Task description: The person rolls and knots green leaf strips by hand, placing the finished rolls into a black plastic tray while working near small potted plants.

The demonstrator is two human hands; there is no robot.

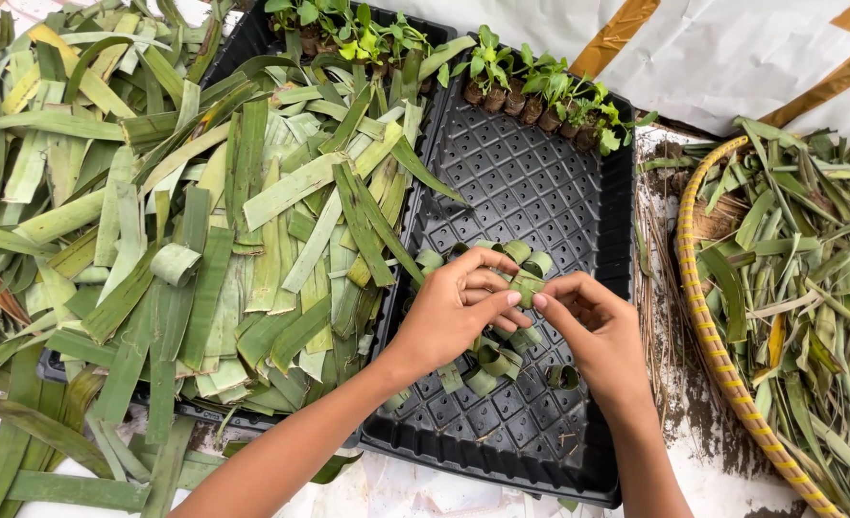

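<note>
Both hands, left hand (pixel 459 312) and right hand (pixel 588 326), pinch a rolled leaf ring (pixel 525 285) over a black tray (pixel 540 182), apparently mid-forming, needing a snug wrap.

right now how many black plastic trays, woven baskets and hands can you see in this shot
black plastic seedling trays: 2, one of them mostly under cut green leaf strips
yellow-rimmed woven basket: 1
bare hands: 2, left hand and right hand, both on a rolled green leaf ring
total: 5

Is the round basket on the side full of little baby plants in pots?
No, the basket holds only loose cut leaf strips; the small potted seedlings stand along the far edge of the black tray.
</note>
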